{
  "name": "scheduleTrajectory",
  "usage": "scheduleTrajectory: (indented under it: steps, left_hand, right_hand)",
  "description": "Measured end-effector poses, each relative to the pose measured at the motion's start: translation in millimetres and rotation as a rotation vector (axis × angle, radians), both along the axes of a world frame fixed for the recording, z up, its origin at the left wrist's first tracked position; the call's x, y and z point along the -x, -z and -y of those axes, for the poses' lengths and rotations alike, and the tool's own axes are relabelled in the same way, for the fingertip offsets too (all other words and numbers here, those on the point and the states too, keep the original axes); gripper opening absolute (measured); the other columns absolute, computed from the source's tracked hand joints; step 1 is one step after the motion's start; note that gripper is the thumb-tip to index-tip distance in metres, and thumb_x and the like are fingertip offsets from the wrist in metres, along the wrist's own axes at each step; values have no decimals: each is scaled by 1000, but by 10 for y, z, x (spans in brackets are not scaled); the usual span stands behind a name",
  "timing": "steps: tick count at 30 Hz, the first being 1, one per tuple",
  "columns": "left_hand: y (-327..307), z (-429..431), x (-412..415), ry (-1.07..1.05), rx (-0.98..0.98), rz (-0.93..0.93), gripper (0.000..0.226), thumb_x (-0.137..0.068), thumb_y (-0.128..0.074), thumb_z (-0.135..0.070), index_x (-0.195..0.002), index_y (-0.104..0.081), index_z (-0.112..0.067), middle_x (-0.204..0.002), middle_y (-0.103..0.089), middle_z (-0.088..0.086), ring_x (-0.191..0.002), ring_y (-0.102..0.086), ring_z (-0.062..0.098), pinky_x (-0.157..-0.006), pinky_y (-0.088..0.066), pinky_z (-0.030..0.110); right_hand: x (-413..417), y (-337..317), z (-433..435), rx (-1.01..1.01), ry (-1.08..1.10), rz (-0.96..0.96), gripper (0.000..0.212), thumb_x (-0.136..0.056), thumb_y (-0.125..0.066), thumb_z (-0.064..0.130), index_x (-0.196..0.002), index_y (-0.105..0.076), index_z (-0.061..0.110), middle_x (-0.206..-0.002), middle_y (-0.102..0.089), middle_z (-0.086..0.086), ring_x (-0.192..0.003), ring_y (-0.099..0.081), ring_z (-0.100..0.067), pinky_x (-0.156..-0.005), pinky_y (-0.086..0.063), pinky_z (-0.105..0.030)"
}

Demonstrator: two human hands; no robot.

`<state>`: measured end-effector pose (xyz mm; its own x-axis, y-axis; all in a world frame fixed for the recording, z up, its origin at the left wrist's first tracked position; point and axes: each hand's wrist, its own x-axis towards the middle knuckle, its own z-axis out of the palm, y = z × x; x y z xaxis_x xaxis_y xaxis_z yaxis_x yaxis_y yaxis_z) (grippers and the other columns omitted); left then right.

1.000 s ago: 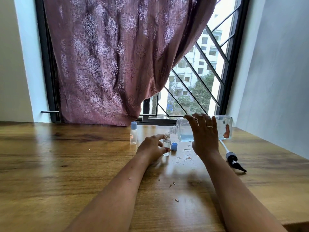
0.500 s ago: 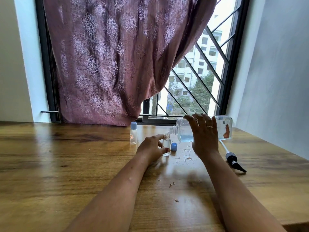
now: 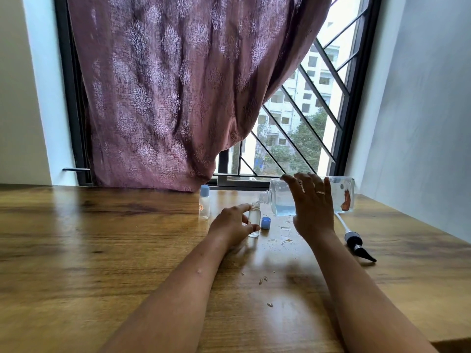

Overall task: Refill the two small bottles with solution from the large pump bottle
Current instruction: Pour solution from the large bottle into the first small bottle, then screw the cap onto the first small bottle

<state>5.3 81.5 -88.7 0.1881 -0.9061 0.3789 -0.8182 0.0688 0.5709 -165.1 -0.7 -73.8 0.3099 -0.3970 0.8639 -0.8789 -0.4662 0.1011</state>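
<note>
1. My left hand [image 3: 230,226] pinches the uncapped small bottle [image 3: 254,220] upright on the table [image 3: 102,250].
2. My right hand [image 3: 312,207] grasps the large bottle [image 3: 283,200], tipped sideways, mouth over the small one.
3. The blue cap [image 3: 265,222] sits just beside; the capped small bottle [image 3: 204,203] stands left; the pump [image 3: 355,242] lies right.

Open small bottle [image 3: 254,220] between capped bottle [image 3: 204,203], left, and loose cap [image 3: 265,222], right.

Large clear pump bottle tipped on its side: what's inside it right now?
Pale blue liquid pools along the lower side of the large clear pump bottle, well under half full. The right hand covers its middle, hiding the liquid there.
</note>
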Motion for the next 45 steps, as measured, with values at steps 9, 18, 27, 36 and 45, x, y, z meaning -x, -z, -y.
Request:
scheduleTrajectory:
  steps: [9, 18, 27, 36, 45]
  left_hand:
    - [9, 0, -3, 3, -2, -23, 65, -81, -70, -35, -138, -43, -22, -117, -66, 4, -105, -62, 20, -92, -49, 34]
    - [2, -2, 7, -1, 7, -61, 51, -80, -71, -35, -126, -53, -21, -111, -68, 4, -101, -63, 20, -87, -49, 30]
    - [2, -1, 16, 4, 9, -59, 50, -80, -71, -33, -126, -54, -20, -113, -67, 6, -103, -63, 20, -87, -47, 28]
    - [22, 14, 5, 5, 7, -61, 50, -80, -71, -34, -124, -54, -20, -113, -67, 6, -102, -63, 18, -87, -49, 28]
    - [33, 39, -20, -8, 1, -74, 42, -79, -71, -34, -116, -58, -21, -111, -67, 4, -100, -63, 17, -87, -49, 28]
  right_hand:
    - [-12, 11, -45, -92, 1, 20, 99, -49, -65, -10, -133, -31, 29, -129, -48, -5, -123, -41, -33, -112, -16, -49]
    - [-18, -130, -128, -247, -108, 395, 96, -55, -65, 7, -142, -25, 17, -135, -42, -13, -124, -39, -37, -110, -25, -50]
    - [7, -177, -156, -340, -314, 681, 118, -61, -82, 24, -148, -4, 16, -147, -30, -20, -127, -35, -40, -106, -27, -47]
    - [69, -129, -117, -409, -365, 779, 112, -65, -81, 18, -148, -6, 13, -147, -24, -22, -134, -25, -34, -110, -19, -45]
    - [-38, -207, -195, 237, -209, 292, 50, -80, -54, 17, -130, -47, 15, -126, -52, -14, -118, -45, -30, -102, -36, -39]
